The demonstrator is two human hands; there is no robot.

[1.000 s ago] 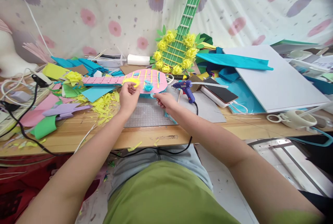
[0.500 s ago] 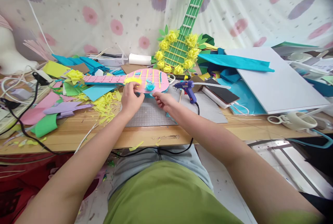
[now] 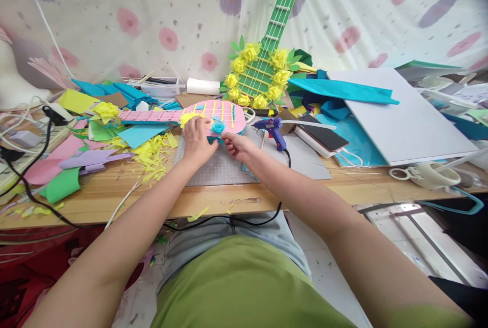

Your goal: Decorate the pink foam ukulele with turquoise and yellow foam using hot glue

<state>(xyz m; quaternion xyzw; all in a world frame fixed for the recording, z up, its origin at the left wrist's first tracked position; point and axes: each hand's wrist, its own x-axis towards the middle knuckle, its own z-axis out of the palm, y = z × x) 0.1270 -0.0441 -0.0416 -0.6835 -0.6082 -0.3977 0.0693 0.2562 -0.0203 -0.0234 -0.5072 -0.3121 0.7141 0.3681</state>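
Observation:
A pink and blue paper guitar (image 3: 206,112) lies flat on the table, its neck to the left, with yellow strips across its body. On its front edge sits a small blue paper flower (image 3: 218,127); a yellow paper flower (image 3: 186,118) is partly covered by my left hand (image 3: 199,142). That hand rests against the guitar's near side, fingers stretched out and thumb apart. Just right of the blue flower, my right hand (image 3: 237,147) is closed in a pinch, and what its fingertips hold is hidden. A purple glue gun (image 3: 275,129) lies right of it.
Behind the hands stands a green paper guitar (image 3: 263,71) ringed with yellow flowers. A grey cutting mat (image 3: 206,173) lies beneath. Yellow paper scraps (image 3: 152,157) cover the left, a phone (image 3: 324,132) and a white board (image 3: 404,119) the right. A black cord (image 3: 280,201) crosses the table edge.
My left hand has shifted slightly right and its fingers have spread, with the thumb moving toward the right hand. My right hand stays pinched beside the blue flower. The view has shifted slightly.

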